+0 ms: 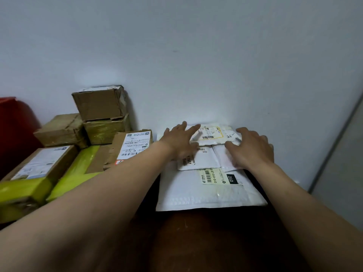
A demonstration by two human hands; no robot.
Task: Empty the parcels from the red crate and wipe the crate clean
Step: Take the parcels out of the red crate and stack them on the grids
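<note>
My left hand (181,142) and right hand (251,150) press flat, grasping nothing, on white mailers (204,185), boxes (98,122) stacked leftward, so emptying looks mostly done, while the red crate (13,130) far left awaits wiping.

On the table (196,242), stacked boxes (98,122) stand left of a large mailer (196,195) bearing small mailers (204,159); the crate (13,130) sits farthest left, the wall (196,55) behind.

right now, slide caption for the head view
Left hand and right hand rest on stacked white mailers beside cardboard boxes, red crate far left.
</note>
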